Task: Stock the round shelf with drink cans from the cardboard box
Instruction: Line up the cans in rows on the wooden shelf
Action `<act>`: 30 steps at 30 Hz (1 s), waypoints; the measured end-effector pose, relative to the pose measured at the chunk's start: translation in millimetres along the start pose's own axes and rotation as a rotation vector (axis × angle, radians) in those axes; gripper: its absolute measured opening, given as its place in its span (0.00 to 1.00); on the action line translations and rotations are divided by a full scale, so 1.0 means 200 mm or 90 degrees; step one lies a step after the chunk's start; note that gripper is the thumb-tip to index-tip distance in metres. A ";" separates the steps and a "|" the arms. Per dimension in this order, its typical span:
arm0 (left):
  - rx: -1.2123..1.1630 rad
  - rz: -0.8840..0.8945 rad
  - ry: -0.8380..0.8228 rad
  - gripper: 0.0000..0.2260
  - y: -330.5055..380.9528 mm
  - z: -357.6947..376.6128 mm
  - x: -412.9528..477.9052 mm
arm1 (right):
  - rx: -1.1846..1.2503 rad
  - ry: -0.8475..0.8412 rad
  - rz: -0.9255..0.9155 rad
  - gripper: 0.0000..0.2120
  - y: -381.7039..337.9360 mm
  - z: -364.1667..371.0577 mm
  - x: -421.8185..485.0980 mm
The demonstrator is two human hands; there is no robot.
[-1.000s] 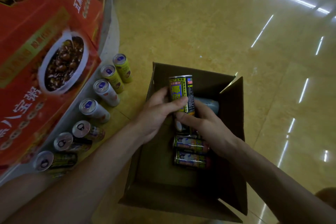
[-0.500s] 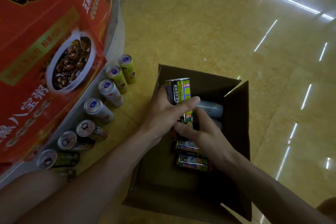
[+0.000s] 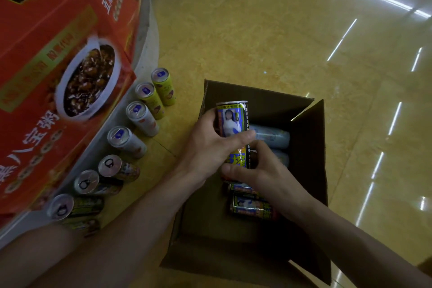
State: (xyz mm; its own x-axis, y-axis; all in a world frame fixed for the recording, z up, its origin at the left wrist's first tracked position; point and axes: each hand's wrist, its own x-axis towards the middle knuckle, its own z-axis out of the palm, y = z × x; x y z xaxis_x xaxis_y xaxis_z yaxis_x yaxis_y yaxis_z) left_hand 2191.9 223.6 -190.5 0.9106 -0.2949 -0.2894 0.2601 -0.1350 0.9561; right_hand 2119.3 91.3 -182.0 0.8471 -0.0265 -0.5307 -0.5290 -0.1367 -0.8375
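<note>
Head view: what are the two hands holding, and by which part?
One upright drink can: the left hand wraps its middle, the right hand grips its lower end, above the cardboard box.

Upright yellow-blue can point(image 3: 232, 124) over cardboard box point(image 3: 308, 147), more cans point(image 3: 253, 208) lying inside; can row point(image 3: 138, 112) by round shelf point(image 3: 145, 49).
</note>
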 end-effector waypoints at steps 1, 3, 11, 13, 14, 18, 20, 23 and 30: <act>0.018 0.002 0.008 0.22 -0.01 0.01 0.00 | -0.020 0.009 0.005 0.29 0.01 0.00 0.00; 0.046 -0.007 0.018 0.27 -0.03 0.03 0.00 | -0.049 0.008 -0.001 0.27 0.03 -0.01 0.01; 0.034 -0.081 -0.063 0.36 -0.01 0.00 -0.01 | -0.051 -0.015 0.022 0.17 0.03 -0.07 0.02; 0.067 -0.081 -0.061 0.36 0.04 0.01 -0.05 | -0.045 -0.033 0.044 0.17 -0.01 -0.08 0.00; 0.078 -0.081 -0.053 0.37 0.08 0.01 -0.08 | -0.037 -0.042 0.055 0.17 -0.03 -0.08 -0.03; 0.061 -0.132 -0.020 0.36 0.18 0.01 -0.21 | -0.050 -0.054 0.077 0.21 -0.15 -0.07 -0.15; 0.046 -0.165 0.003 0.33 0.22 0.02 -0.26 | -0.046 -0.065 0.080 0.19 -0.19 -0.07 -0.21; 0.036 -0.206 0.011 0.30 0.32 0.02 -0.36 | -0.045 -0.063 0.083 0.18 -0.27 -0.07 -0.33; -0.002 -0.273 -0.006 0.30 0.78 -0.02 -0.65 | -0.014 -0.080 0.110 0.17 -0.58 -0.07 -0.71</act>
State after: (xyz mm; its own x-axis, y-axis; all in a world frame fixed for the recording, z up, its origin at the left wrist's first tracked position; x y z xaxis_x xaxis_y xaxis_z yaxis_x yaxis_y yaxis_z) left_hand 2114.7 244.7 -3.7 0.7169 -0.2209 -0.6612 0.6158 -0.2439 0.7492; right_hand 2060.4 96.2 -7.3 0.7297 0.0727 -0.6799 -0.6639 -0.1627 -0.7299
